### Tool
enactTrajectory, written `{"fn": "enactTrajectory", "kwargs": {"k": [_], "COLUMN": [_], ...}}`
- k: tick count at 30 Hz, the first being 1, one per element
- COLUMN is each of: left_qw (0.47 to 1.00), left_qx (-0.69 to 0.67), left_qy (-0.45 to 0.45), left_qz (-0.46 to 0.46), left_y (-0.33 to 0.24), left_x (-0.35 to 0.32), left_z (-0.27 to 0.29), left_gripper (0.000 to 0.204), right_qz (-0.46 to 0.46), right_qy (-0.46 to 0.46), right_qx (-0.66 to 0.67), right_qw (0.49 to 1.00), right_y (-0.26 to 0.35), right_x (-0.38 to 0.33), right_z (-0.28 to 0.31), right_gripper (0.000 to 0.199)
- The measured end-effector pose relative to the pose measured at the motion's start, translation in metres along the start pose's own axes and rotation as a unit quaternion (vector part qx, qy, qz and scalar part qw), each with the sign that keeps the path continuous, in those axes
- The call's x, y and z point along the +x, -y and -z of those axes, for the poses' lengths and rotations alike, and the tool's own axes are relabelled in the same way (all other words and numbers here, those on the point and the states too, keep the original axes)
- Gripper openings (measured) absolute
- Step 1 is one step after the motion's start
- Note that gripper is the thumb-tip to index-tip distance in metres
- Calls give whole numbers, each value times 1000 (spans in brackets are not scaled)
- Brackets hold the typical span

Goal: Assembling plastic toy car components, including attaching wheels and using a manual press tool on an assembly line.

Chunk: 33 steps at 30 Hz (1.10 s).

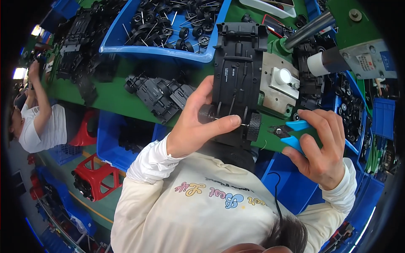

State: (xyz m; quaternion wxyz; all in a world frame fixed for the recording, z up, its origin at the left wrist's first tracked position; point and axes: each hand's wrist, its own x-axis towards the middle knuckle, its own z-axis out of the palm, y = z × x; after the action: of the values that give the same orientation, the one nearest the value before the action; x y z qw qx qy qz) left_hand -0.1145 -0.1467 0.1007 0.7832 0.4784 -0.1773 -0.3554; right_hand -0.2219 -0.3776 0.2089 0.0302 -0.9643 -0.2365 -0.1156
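The left hand (pixel 195 120) is grasping a black toy-car chassis (pixel 237 78) in the middle of the frame, its thumb lying across the lower end and its other fingers wrapping around the left edge. The chassis is standing lengthwise in the picture, with one black wheel (pixel 206 113) showing beside the left hand and another wheel (pixel 254 127) showing at its lower right corner.

The right hand (pixel 321 147), right of centre, is gripping a pair of blue-handled cutters (pixel 279 131) — the fingers are curling around handles that are spreading apart, and the tool's head is pointing left, toward the nearby wheel while staying apart from it.

Just right of the chassis, a metal fixture (pixel 270 80) is sitting on the green bench (pixel 118 99), with a shiny post (pixel 310 31) rising toward the upper right. At the upper centre, a blue bin (pixel 202 55) is holding many small wheels on thin rods. More black chassis (pixel 158 97) are lying left of the held one — and others are piling up at the upper left. A person in a white shirt (pixel 46 130) is working at the far left, near a red stool (pixel 105 181).
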Motion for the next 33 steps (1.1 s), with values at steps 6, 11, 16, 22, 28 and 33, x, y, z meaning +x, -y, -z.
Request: {"fn": "enactTrajectory", "kwargs": {"k": [6, 11, 16, 22, 28, 33], "left_qw": [999, 996, 996, 996, 996, 996], "left_qx": [-36, -57, -61, -64, -67, -60], "left_qy": [-7, 1, -1, -13, -17, -20], "left_qz": [38, 68, 60, 66, 64, 62], "left_y": [0, -3, 0, -1, -1, 0], "left_x": [2, 4, 4, 1, -1, -1], "left_z": [-1, -2, -1, 1, 4, 3], "left_gripper": [65, 65, 67, 68, 68, 67], "right_qz": [17, 17, 9, -8, -26, -28], "right_qy": [28, 18, 1, 3, 27, 20], "right_qx": [-7, 2, 15, 24, 21, 21], "right_qw": [999, 1000, 1000, 1000, 999, 999], "right_y": [1, 9, 14, 21, 27, 27], "right_x": [7, 12, 14, 17, 22, 21], "right_z": [10, 8, 6, 4, 8, 3], "right_gripper": [45, 41, 38, 38, 40, 40]}}
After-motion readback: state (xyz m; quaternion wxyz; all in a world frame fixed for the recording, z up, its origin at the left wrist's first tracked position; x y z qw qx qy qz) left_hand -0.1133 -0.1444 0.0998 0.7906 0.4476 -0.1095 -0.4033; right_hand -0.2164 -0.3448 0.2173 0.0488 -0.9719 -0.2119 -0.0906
